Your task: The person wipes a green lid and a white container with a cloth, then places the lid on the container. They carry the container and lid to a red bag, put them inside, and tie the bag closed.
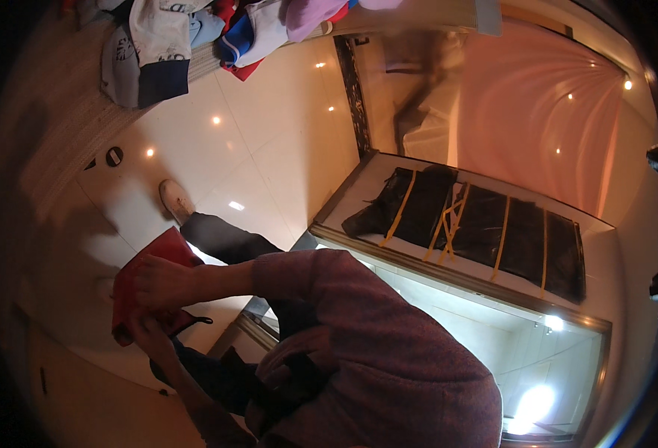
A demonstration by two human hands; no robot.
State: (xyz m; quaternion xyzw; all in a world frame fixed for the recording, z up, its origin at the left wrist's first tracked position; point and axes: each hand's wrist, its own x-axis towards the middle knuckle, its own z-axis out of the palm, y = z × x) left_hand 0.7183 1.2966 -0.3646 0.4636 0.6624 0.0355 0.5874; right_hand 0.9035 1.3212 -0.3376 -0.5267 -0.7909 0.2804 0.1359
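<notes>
A red fabric item (pixel 168 246) with a smooth, flat face is held low in front of me, at the left of the view. A dark strap end (pixel 198 320) sticks out from its near side; its exact kind cannot be told. My right hand (pixel 161 284) lies across it, fingers bent over the red surface. Below that, my left hand (pixel 152 334) grips the lower edge, its fingers partly hidden against the item. Both hands are close together. The purple-grey sleeve (pixel 291 275) of my right arm crosses over my dark trousers.
A ribbed couch-like surface (pixel 60 131) at top left carries a pile of coloured fabric items (pixel 161 45). On the right, a lit glass display case (pixel 456 313) bears a black wrapped bundle (pixel 485 231) with yellow ties. Behind hangs a pink curtain (pixel 538 119). Shiny tiles (pixel 247 142) cover the floor.
</notes>
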